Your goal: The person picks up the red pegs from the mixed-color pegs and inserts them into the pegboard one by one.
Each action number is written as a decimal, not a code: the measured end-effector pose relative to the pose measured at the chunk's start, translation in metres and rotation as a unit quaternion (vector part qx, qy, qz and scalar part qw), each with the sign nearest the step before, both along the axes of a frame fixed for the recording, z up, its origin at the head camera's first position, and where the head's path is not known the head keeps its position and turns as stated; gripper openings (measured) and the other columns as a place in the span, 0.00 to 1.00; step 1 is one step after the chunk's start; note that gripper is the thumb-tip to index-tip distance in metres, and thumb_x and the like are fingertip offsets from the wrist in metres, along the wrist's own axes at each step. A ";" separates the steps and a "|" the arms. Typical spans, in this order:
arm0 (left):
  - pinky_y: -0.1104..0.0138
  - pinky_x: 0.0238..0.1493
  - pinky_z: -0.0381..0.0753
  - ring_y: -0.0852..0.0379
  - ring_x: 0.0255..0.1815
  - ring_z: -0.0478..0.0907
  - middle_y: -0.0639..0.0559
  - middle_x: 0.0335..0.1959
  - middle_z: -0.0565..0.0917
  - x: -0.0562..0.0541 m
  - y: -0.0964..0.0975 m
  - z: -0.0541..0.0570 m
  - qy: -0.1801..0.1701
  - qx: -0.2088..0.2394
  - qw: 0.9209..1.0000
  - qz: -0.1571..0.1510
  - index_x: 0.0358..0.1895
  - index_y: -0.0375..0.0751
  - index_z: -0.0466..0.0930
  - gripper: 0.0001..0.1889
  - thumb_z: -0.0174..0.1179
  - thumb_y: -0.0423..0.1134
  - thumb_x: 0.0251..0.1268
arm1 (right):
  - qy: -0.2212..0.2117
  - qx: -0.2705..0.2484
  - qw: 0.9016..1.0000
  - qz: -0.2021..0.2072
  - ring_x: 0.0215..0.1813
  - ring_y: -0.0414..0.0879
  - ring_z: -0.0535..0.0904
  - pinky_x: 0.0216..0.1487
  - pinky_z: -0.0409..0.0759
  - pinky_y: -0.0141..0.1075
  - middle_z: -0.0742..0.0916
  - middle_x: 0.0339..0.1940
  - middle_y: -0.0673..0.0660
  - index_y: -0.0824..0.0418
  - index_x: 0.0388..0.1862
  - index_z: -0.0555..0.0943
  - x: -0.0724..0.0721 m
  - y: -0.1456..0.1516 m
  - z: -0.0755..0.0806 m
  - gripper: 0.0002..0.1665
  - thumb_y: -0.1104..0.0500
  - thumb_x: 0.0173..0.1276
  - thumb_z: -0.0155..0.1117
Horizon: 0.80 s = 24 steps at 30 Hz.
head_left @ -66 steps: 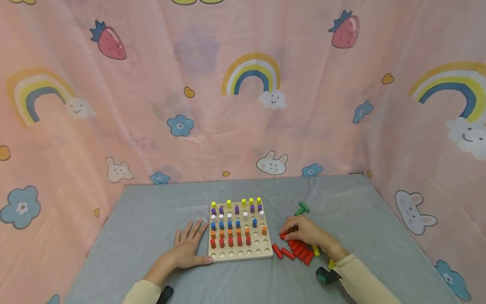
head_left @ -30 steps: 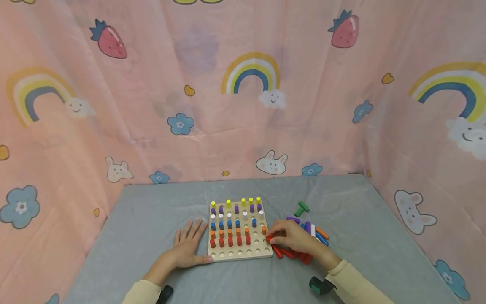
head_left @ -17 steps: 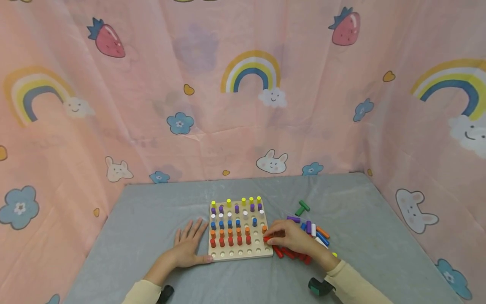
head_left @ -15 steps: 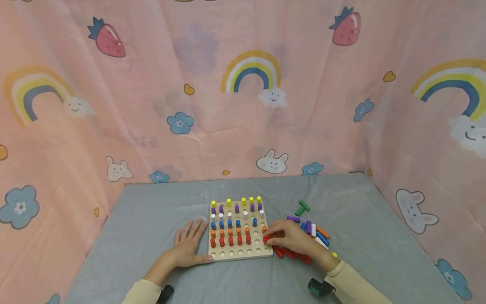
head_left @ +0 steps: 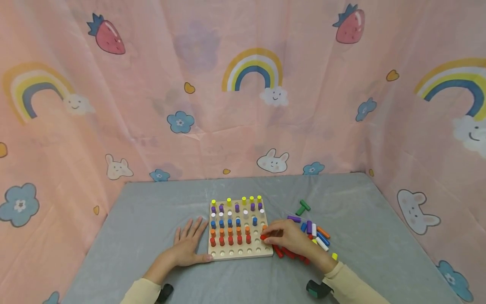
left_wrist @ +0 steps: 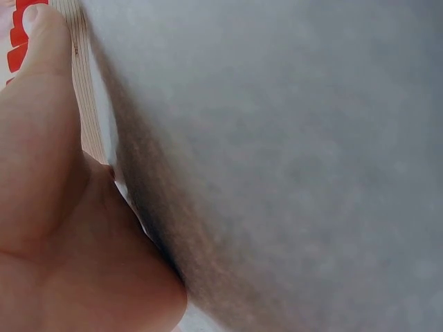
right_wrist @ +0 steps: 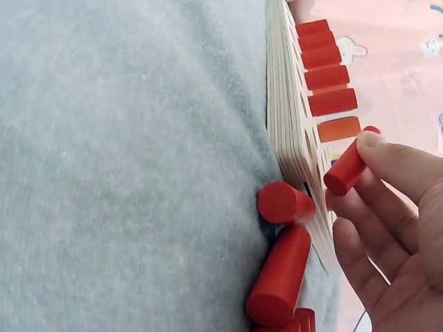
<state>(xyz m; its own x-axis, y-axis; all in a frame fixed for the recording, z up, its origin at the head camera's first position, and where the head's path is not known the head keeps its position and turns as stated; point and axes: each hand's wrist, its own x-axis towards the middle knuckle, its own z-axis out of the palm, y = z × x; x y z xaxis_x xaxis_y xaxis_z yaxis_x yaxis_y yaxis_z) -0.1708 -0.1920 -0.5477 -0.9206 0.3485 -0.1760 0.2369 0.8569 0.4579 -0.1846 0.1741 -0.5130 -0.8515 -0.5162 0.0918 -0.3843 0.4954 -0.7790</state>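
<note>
A wooden pegboard [head_left: 240, 255] lies on the grey cloth, with rows of yellow, purple, white, blue, orange and red pegs standing in it. My left hand [head_left: 184, 249] rests flat at its left side, fingers spread, thumb on the near left corner. In the left wrist view that thumb touches the board's layered edge [left_wrist: 84, 97]. My right hand [head_left: 291, 238] pinches a red peg [right_wrist: 348, 166] between thumb and fingers. The peg is tilted and held just above the right end of the red row; the right wrist view shows it free of the holes.
Loose red pegs [right_wrist: 279, 277] lie by the board's right edge, partly under my right hand. Beyond them are loose white [head_left: 322, 243], blue [head_left: 323, 239], orange [head_left: 323, 232], purple [head_left: 294, 219] and yellow pegs [head_left: 334, 256]. Two green pegs [head_left: 302, 207] lie farther back. A pink patterned curtain [head_left: 144, 105] surrounds the table.
My right hand has moved left from the loose pile to over the board's right edge, bringing a red peg with it. My left hand has stayed at the board's corner.
</note>
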 end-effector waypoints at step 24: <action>0.31 0.73 0.29 0.34 0.83 0.34 0.42 0.83 0.42 0.002 0.000 0.003 -0.001 0.012 1.000 -0.004 0.80 0.46 0.46 0.60 0.67 0.70 0.50 | -0.023 -0.070 0.996 -0.049 0.39 0.44 0.87 0.42 0.84 0.28 0.91 0.41 0.60 0.62 0.44 0.86 0.010 -0.022 0.001 0.11 0.61 0.63 0.71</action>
<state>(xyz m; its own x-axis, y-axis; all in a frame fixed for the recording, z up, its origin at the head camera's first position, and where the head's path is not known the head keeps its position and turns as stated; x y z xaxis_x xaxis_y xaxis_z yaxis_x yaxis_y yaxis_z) -0.1687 -0.1917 -0.5446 -0.9175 0.3601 -0.1691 0.2428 0.8435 0.4790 -0.1745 0.1519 -0.5123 -0.9022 -0.4152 0.1168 -0.3017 0.4139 -0.8589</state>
